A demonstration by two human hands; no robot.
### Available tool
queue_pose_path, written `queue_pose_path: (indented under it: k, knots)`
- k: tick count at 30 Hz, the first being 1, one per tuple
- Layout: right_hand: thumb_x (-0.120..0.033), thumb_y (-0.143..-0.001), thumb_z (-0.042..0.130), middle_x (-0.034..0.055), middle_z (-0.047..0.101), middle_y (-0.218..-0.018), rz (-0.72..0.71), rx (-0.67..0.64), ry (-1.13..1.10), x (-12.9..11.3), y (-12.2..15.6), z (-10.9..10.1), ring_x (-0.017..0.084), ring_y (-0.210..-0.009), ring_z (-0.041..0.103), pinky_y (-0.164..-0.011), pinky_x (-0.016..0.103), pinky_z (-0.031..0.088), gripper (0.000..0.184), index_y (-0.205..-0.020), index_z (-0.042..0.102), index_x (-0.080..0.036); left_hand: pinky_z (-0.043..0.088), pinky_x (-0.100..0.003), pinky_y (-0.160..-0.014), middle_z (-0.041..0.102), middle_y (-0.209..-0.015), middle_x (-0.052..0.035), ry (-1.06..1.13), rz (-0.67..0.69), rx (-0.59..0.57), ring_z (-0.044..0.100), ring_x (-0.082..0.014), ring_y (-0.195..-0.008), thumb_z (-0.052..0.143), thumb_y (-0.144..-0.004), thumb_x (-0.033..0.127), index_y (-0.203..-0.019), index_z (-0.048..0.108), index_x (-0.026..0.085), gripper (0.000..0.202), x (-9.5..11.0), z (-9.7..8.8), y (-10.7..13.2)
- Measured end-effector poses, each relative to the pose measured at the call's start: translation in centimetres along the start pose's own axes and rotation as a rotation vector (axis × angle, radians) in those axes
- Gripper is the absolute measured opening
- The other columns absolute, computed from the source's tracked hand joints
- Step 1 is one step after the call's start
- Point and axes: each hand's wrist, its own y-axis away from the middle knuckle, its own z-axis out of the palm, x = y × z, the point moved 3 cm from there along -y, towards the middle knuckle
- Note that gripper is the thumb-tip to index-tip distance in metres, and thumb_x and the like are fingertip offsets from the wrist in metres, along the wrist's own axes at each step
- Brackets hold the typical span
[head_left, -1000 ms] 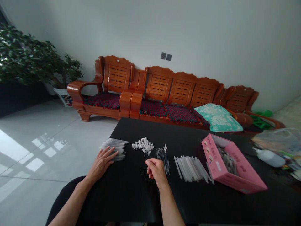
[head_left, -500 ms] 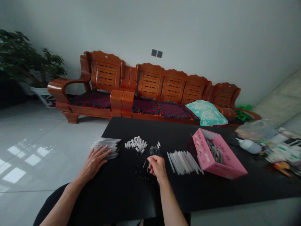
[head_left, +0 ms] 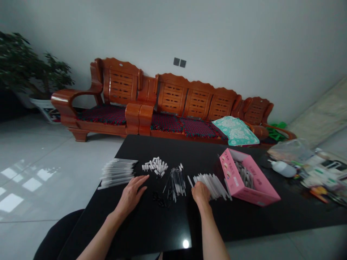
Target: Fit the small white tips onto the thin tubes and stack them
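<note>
My right hand [head_left: 201, 194] is closed at the left edge of a row of whitish pen barrels [head_left: 213, 185], and one barrel [head_left: 190, 181] sticks out past its fingertips. Fingers stretched and holding nothing, my left hand [head_left: 133, 195] hovers over or rests on the black table, which of the two I cannot tell. To its left lies a row of pale pens [head_left: 119, 171] with dark tips. Thin dark pen refills [head_left: 175, 182] are fanned out between the hands. Small white plugs or caps [head_left: 155, 166] lie in a heap behind, and small black caps [head_left: 159, 199] lie in front.
A pink box [head_left: 249, 178] holding greyish pieces stands right of the barrels. Beyond it are a white bottle [head_left: 283, 168], a plastic bag [head_left: 288, 151] and clutter at the table's right. A wooden sofa [head_left: 173, 97] runs along the far side of the black table [head_left: 151, 231].
My right hand has moved right from the refills to the pen barrels. My left hand has left the row of pens and come right, toward the black caps.
</note>
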Motion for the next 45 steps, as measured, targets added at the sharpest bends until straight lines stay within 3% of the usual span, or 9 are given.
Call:
queue_pose_path:
  k: [3, 6, 15, 23, 31, 33, 36, 40, 45]
  knots:
    - [-0.018, -0.063, 0.060, 0.0077, 0.063, -0.057, 0.014, -0.069, -0.177, -0.6, 0.0, 0.7, 0.024, -0.062, 0.065, -0.053, 0.029, 0.042, 0.010, -0.054, 0.056, -0.020, 0.049, -0.030, -0.084, 0.067, -0.104, -0.0064, 0.089, -0.070, -0.019, 0.062, -0.0194, -0.094, 0.051, -0.087, 0.025, -0.115, 0.064, 0.022, 0.031, 1.6, 1.7, -1.4]
    - [-0.030, -0.071, 0.050, 0.0002, 0.055, -0.046, 0.037, -0.145, -0.382, -1.4, 0.6, 1.8, 0.016, -0.036, 0.053, -0.035, 0.024, 0.032, 0.014, -0.063, 0.056, -0.020, 0.047, -0.025, -0.074, 0.068, -0.088, -0.0049, 0.087, -0.193, -0.078, 0.063, -0.0159, -0.078, 0.054, -0.083, 0.020, -0.097, 0.069, 0.019, 0.020, 3.0, 3.6, -3.2]
    - [-0.034, -0.068, 0.051, -0.0027, 0.055, -0.044, 0.069, -0.228, -0.807, -2.8, 2.2, 4.2, 0.012, -0.029, 0.049, -0.025, 0.018, 0.028, 0.017, -0.062, 0.049, -0.019, 0.047, -0.031, -0.076, 0.069, -0.091, -0.0104, -0.287, -0.344, -0.373, 0.065, -0.0228, -0.088, 0.056, -0.076, 0.022, -0.086, 0.067, 0.016, 0.016, 5.5, 8.6, -6.5]
    - [-0.031, -0.068, 0.057, -0.0029, 0.057, -0.041, 0.088, -0.254, -0.926, -3.0, 2.7, 4.7, 0.011, -0.027, 0.049, -0.023, 0.015, 0.026, 0.017, -0.060, 0.051, -0.017, 0.047, -0.037, -0.080, 0.069, -0.095, -0.0199, -0.303, -0.350, -0.368, 0.065, -0.0292, -0.092, 0.047, -0.078, 0.017, -0.090, 0.069, 0.009, 0.027, 5.6, 8.7, -6.7]
    - [-0.033, -0.065, 0.065, 0.0058, 0.067, -0.055, 0.082, -0.252, -1.012, -3.3, 3.3, 5.1, 0.016, -0.038, 0.061, -0.026, 0.017, 0.036, 0.021, -0.065, 0.056, -0.014, 0.046, -0.034, -0.074, 0.070, -0.084, -0.0156, -0.262, -0.345, -0.285, 0.067, -0.0265, -0.082, 0.046, -0.080, 0.020, -0.086, 0.067, 0.013, 0.023, 5.0, 6.9, -6.6]
    - [-0.033, -0.066, 0.066, 0.0068, 0.069, -0.058, 0.071, -0.248, -1.035, -3.6, 3.5, 5.1, 0.015, -0.038, 0.060, -0.026, 0.016, 0.036, 0.022, -0.066, 0.057, -0.014, 0.045, -0.030, -0.071, 0.069, -0.076, -0.0095, -0.142, -0.352, -0.209, 0.066, -0.0216, -0.075, 0.048, -0.079, 0.020, -0.084, 0.067, 0.015, 0.019, 4.1, 5.9, -6.1]
    - [-0.034, -0.068, 0.068, 0.0074, 0.070, -0.062, 0.035, -0.286, -1.100, -4.4, 4.0, 5.3, 0.013, -0.040, 0.060, -0.029, 0.017, 0.040, 0.024, -0.070, 0.059, -0.012, 0.043, -0.023, -0.063, 0.064, -0.067, -0.0014, 0.275, -0.354, -0.067, 0.061, -0.0148, -0.063, 0.051, -0.079, 0.024, -0.088, 0.066, 0.017, 0.018, 2.6, 4.5, -4.5]
    - [-0.031, -0.066, 0.073, 0.0065, 0.072, -0.066, 0.031, -0.308, -1.318, -5.9, 4.2, 5.6, 0.014, -0.045, 0.063, -0.037, 0.020, 0.048, 0.024, -0.075, 0.059, -0.013, 0.043, -0.023, -0.053, 0.062, -0.068, -0.0007, 0.731, -0.427, 0.017, 0.056, -0.0138, -0.058, 0.056, -0.079, 0.036, -0.097, 0.065, 0.015, 0.029, 1.0, 3.7, -2.0]
    - [-0.024, -0.061, 0.076, 0.0045, 0.073, -0.067, 0.071, -0.251, -1.513, -7.3, 3.6, 5.3, 0.015, -0.049, 0.065, -0.043, 0.022, 0.052, 0.031, -0.086, 0.060, -0.015, 0.039, -0.020, -0.047, 0.059, -0.068, -0.0002, 0.978, -0.544, 0.038, 0.053, -0.0106, -0.055, 0.064, -0.074, 0.041, -0.092, 0.067, 0.014, 0.032, 1.2, 3.3, -0.3]
